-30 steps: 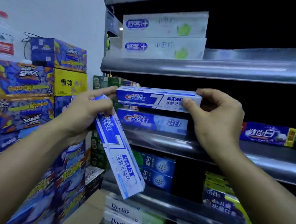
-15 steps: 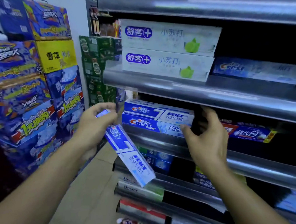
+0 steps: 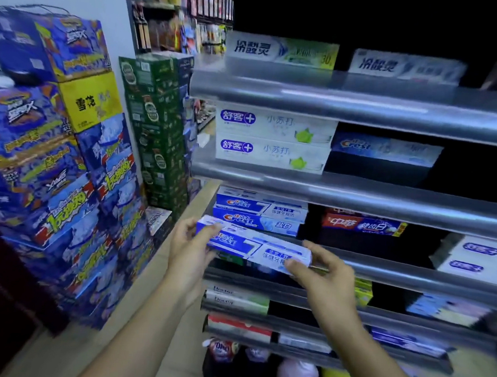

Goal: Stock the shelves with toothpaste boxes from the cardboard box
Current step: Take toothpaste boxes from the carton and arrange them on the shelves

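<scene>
Left hand (image 3: 188,252) and right hand (image 3: 328,270) grip one box (image 3: 255,246) by its ends; next, probably, lifting it onto the stack (image 3: 259,212) at the shelf's (image 3: 383,268) left end.

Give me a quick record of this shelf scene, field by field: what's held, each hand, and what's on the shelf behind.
held: Crest box, roughly level, in front of the shelf edge
left: left hand grips the box's left end
right: right hand pinches its right end
behind: stack of two Crest boxes on the shelf
beside stack: red box to its right, apart from it
stocked: not yet; the held box is below the stack's top
</scene>
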Motion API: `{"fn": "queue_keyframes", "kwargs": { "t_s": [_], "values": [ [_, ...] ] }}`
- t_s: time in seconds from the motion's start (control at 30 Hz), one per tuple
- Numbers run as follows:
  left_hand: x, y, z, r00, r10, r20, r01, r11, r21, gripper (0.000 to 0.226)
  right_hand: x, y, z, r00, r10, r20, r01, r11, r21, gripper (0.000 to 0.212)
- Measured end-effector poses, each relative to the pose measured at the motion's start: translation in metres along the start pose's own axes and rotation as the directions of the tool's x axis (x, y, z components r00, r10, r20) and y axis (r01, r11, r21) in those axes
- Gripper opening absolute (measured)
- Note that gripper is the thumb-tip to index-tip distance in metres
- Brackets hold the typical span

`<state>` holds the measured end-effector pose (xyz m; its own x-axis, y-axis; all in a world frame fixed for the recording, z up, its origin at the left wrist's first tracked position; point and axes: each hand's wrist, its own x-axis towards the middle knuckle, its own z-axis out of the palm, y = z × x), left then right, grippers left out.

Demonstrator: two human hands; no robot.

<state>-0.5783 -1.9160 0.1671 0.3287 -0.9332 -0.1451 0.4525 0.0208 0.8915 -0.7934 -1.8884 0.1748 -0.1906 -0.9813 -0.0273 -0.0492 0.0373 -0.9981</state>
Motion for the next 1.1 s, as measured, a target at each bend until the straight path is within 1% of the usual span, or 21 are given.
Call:
{"fn": "queue_keyframes", "kwargs": {
  "t_s": [0.07, 0.17, 0.23, 0.3, 0.37, 0.43, 0.5, 0.6, 0.7, 0.77, 0.8, 0.93, 1.0, 1.03, 1.1],
  "values": [
    [0.003, 0.004, 0.004, 0.997, 0.047, 0.069, -0.056, 0.99, 0.133, 0.027, 0.012, -0.002, -0.007, 0.999, -0.031, -0.01, 0.031, 0.999, -0.041, 0.047],
    [0.012, 0.011, 0.014, 0.993, 0.102, 0.066, -0.116, 0.958, 0.263, 0.04, 0.035, -0.001, -0.01, 0.994, -0.106, -0.008, 0.105, 0.992, -0.072, 0.049],
    [0.02, 0.012, 0.017, 0.987, 0.155, 0.04, -0.16, 0.932, 0.324, 0.041, 0.051, 0.004, -0.009, 0.99, -0.139, -0.028, 0.136, 0.986, -0.098, 0.051],
    [0.029, 0.008, 0.017, 0.981, 0.195, 0.004, -0.179, 0.893, 0.413, 0.039, 0.065, 0.007, -0.008, 0.985, -0.168, -0.036, 0.16, 0.973, -0.165, 0.047],
    [0.04, 0.001, 0.015, 0.976, 0.218, -0.012, -0.18, 0.833, 0.523, 0.038, 0.076, 0.011, -0.005, 0.981, -0.187, -0.041, 0.173, 0.957, -0.235, 0.042],
    [0.05, -0.007, 0.009, 0.967, 0.254, -0.013, -0.195, 0.774, 0.603, 0.034, 0.082, 0.017, -0.002, 0.98, -0.195, -0.029, 0.18, 0.947, -0.267, 0.037],
    [0.057, -0.015, 0.007, 0.956, 0.294, -0.019, -0.214, 0.737, 0.641, 0.028, 0.089, 0.02, 0.002, 0.98, -0.199, -0.014, 0.185, 0.932, -0.31, 0.032],
    [0.065, -0.019, 0.007, 0.943, 0.327, -0.056, -0.2, 0.694, 0.692, 0.026, 0.098, 0.017, 0.007, 0.979, -0.202, -0.002, 0.184, 0.899, -0.396, 0.034],
    [0.074, -0.018, 0.01, 0.957, 0.265, -0.117, -0.105, 0.694, 0.712, 0.037, 0.107, 0.015, 0.01, 0.987, -0.161, -0.015, 0.136, 0.876, -0.462, 0.036],
    [0.08, -0.02, 0.011, 0.963, 0.236, -0.127, -0.065, 0.665, 0.744, 0.043, 0.11, 0.017, 0.013, 0.987, -0.163, 0.004, 0.14, 0.839, -0.526, 0.035],
    [0.083, -0.022, 0.011, 0.966, 0.223, -0.127, -0.052, 0.655, 0.754, 0.043, 0.111, 0.018, 0.013, 0.985, -0.171, 0.012, 0.15, 0.825, -0.545, 0.034],
    [0.092, -0.022, 0.014, 0.974, 0.181, -0.139, -0.021, 0.677, 0.736, 0.038, 0.112, 0.016, 0.011, 0.985, -0.172, 0.032, 0.158, 0.8, -0.579, 0.036],
    [0.091, -0.024, 0.014, 0.969, 0.197, -0.147, -0.021, 0.662, 0.749, 0.038, 0.105, 0.015, 0.008, 0.974, -0.214, 0.076, 0.217, 0.782, -0.585, 0.039],
    [0.087, -0.026, 0.013, 0.961, 0.224, -0.159, -0.03, 0.662, 0.749, 0.042, 0.097, 0.015, 0.005, 0.959, -0.264, 0.098, 0.271, 0.772, -0.575, 0.04],
    [0.071, -0.031, 0.007, 0.929, 0.326, -0.178, -0.097, 0.675, 0.731, 0.05, 0.075, 0.019, -0.006, 0.907, -0.405, 0.115, 0.399, 0.737, -0.545, 0.038]
  ]
}}
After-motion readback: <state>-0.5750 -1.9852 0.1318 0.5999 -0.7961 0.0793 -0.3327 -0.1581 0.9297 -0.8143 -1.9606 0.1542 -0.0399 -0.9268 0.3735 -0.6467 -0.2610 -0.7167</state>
